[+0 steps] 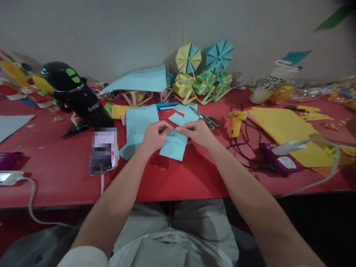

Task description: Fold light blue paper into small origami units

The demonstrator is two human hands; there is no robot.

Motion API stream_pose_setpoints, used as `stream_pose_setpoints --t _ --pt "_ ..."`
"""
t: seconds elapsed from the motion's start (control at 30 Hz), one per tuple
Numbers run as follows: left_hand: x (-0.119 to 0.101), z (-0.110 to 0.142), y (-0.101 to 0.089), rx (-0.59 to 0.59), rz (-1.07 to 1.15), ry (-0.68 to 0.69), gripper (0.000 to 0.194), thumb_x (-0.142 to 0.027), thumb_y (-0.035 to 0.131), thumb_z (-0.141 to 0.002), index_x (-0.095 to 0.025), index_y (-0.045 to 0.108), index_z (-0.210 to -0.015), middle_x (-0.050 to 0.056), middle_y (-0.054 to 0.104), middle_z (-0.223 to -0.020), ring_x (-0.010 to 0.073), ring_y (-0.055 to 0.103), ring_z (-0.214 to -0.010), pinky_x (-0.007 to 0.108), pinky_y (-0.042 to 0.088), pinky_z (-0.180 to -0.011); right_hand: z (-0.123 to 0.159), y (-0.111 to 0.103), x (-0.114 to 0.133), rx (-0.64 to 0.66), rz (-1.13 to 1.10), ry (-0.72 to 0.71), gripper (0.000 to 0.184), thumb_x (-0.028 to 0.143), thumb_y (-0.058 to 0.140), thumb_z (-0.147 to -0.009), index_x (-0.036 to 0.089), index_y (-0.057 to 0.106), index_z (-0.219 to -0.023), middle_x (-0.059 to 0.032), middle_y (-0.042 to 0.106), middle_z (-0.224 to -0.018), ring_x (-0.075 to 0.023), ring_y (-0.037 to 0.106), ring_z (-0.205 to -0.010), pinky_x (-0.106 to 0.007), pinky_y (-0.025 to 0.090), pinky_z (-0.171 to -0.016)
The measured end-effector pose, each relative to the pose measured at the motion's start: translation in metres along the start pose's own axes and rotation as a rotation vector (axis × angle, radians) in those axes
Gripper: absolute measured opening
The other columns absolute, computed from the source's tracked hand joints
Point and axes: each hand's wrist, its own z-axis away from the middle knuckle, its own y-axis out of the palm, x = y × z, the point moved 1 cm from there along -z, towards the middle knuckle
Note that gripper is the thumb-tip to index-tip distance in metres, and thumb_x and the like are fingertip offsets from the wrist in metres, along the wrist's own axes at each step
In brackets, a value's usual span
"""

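Both my hands meet above the red table, pinching a small piece of light-blue paper [174, 129] between thumbs and fingers. My left hand [156, 136] is closed on its left end, and my right hand [198, 134] grips the right end. Just below the fingers lies a creased light-blue paper sheet [172, 149]. A larger blue sheet [140, 119] is spread to the left, partly behind my left hand. Beyond my right hand rest scissors [210, 120] beside small cut blue squares [178, 118]. How the pinched piece is folded is hidden by my fingertips.
A black bottle [80, 96] leans at the left, behind a phone [104, 150] on a cable. Folded paper models [189, 74] stand by the wall. At right are a yellow glue gun [236, 123], yellow sheets [289, 129], a purple power strip [279, 159] and a tilted cup [271, 82].
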Motion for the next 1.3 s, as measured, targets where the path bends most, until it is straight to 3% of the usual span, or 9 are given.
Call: stream_pose_setpoints --t 0.13,0.3,0.47,0.57,0.7,0.83,0.93,1.07,1.3 --pt "0.002 0.0 -0.002 -0.061 -0.056 0.026 0.014 -0.027 0.058 -0.083 -0.018 0.062 -0.073 0.002 0.066 -0.073 0.0137 0.056 -0.069 0.026 0.042 -0.068 -0.002 0.0 -0.005 0.053 -0.082 0.022 0.045 0.063 0.073 -0.068 0.017 0.069 -0.071 -0.0013 0.059 -0.059 -0.0142 0.057 -0.054 -0.029 0.048 -0.053" --pt "0.001 0.0 -0.004 -0.022 0.025 -0.021 0.022 -0.037 0.061 -0.083 -0.017 0.063 -0.074 0.001 0.062 -0.068 0.0128 0.053 -0.064 0.026 0.04 -0.062 -0.001 -0.003 -0.004 0.052 -0.013 -0.04 0.045 0.063 0.069 -0.073 0.019 0.065 -0.065 -0.0016 0.06 -0.056 -0.015 0.058 -0.052 -0.029 0.048 -0.052" --pt "-0.001 0.001 -0.006 0.094 0.091 -0.143 0.029 -0.045 0.067 -0.078 -0.017 0.064 -0.072 0.001 0.06 -0.063 0.0126 0.049 -0.059 0.026 0.037 -0.056 -0.003 -0.01 -0.007 -0.07 -0.014 -0.048 0.042 0.059 0.07 -0.075 0.018 0.067 -0.067 -0.0027 0.061 -0.061 -0.0156 0.058 -0.057 -0.03 0.049 -0.054" --pt "0.003 0.0 -0.007 0.071 0.06 -0.122 0.03 -0.044 0.068 -0.076 -0.017 0.061 -0.065 -0.001 0.055 -0.057 0.0114 0.046 -0.056 0.026 0.035 -0.054 -0.005 -0.01 -0.011 -0.123 -0.074 -0.036 0.044 0.061 0.069 -0.075 0.017 0.069 -0.074 -0.0039 0.064 -0.067 -0.017 0.061 -0.066 -0.03 0.051 -0.059" --pt "0.009 -0.003 -0.005 -0.002 0.116 -0.112 0.033 -0.049 0.069 -0.074 -0.016 0.063 -0.069 0.0 0.059 -0.062 0.0122 0.05 -0.059 0.025 0.038 -0.056 -0.006 -0.004 -0.012 -0.022 -0.244 0.001 0.05 0.056 0.08 -0.064 0.018 0.07 -0.095 -0.0042 0.07 -0.08 -0.0187 0.066 -0.077 -0.033 0.056 -0.071" --pt "0.014 -0.003 -0.004 0.015 0.178 -0.152 0.035 -0.051 0.07 -0.073 -0.015 0.068 -0.077 0.003 0.066 -0.069 0.015 0.057 -0.065 0.027 0.045 -0.06 -0.007 0.0 -0.012 0.065 -0.294 -0.013 0.047 0.048 0.087 -0.054 0.018 0.067 -0.085 -0.0035 0.072 -0.082 -0.0193 0.068 -0.077 -0.038 0.056 -0.081" --pt "0.015 -0.003 -0.003 0.037 0.261 -0.191 0.031 -0.045 0.072 -0.073 -0.015 0.069 -0.078 0.005 0.069 -0.074 0.0172 0.062 -0.071 0.029 0.049 -0.067 -0.008 -0.001 -0.013 0.022 -0.256 -0.054 0.042 0.044 0.086 -0.057 0.018 0.064 -0.081 -0.0031 0.071 -0.078 -0.0195 0.067 -0.075 -0.036 0.056 -0.076" --pt "0.013 -0.003 -0.003 0.077 0.353 -0.254 0.021 -0.033 0.071 -0.07 -0.016 0.07 -0.081 0.004 0.07 -0.077 0.0168 0.063 -0.074 0.03 0.05 -0.072 -0.007 -0.001 -0.016 -0.021 -0.15 -0.113 0.04 0.036 0.082 -0.063 0.019 0.059 -0.092 -0.0018 0.068 -0.08 -0.0182 0.064 -0.073 -0.032 0.053 -0.068" --pt "0.013 -0.003 -0.003 0.08 0.177 -0.205 0.013 -0.026 0.065 -0.071 -0.017 0.072 -0.077 0.001 0.068 -0.075 0.0138 0.059 -0.072 0.027 0.047 -0.07 -0.003 -0.001 -0.014 -0.07 0.281 -0.318 0.024 0.024 0.067 -0.075 0.02 0.064 -0.099 -0.0033 0.068 -0.097 -0.0165 0.06 -0.082 -0.031 0.048 -0.078"
